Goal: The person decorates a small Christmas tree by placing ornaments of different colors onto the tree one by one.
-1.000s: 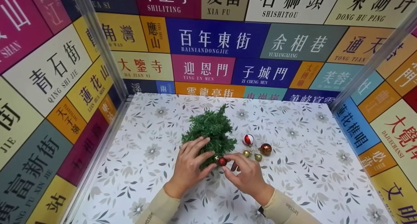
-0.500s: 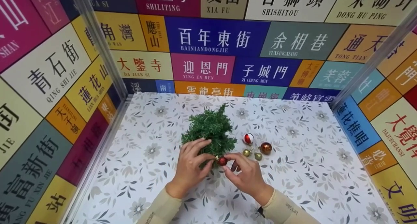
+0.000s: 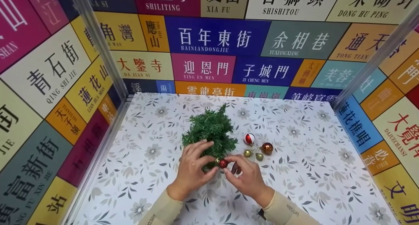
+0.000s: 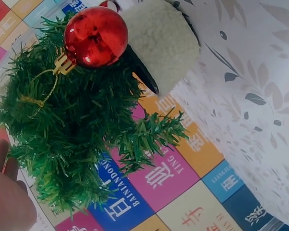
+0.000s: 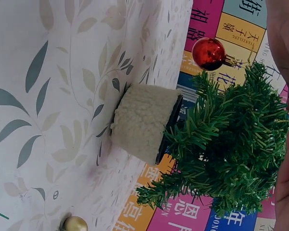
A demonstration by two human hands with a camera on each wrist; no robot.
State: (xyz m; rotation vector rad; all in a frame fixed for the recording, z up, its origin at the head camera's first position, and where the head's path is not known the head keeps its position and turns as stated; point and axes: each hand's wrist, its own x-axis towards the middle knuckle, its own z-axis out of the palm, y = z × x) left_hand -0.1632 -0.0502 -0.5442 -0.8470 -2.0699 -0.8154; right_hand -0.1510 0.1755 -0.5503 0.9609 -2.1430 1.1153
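A small green artificial Christmas tree (image 3: 214, 130) stands on the table, its pale fleecy base (image 4: 160, 44) visible in the left wrist view. Low at its near side hangs a shiny red ball ornament (image 4: 95, 37) by a gold cap and cord; the cord (image 4: 38, 102) runs into the needles. My left hand (image 3: 193, 167) lies along the tree's left side, fingers extended over the branches, thumb and index by the gold cap. To the right, my right hand (image 3: 247, 174) has index and thumb parted beside the ball. Both wrist views show the ball free of fingers.
Right of the tree lie a red-and-white ball (image 3: 249, 139), a copper-brown ball (image 3: 267, 148) and two small gold balls (image 3: 247, 153). The table (image 3: 314, 182) has a leafy white cover, with walls of coloured name panels (image 3: 216, 36) behind and at both sides.
The red ball has shifted slightly toward me and left, its gold cap showing more clearly. Both hands stay almost in place, and the tree stands where it was.
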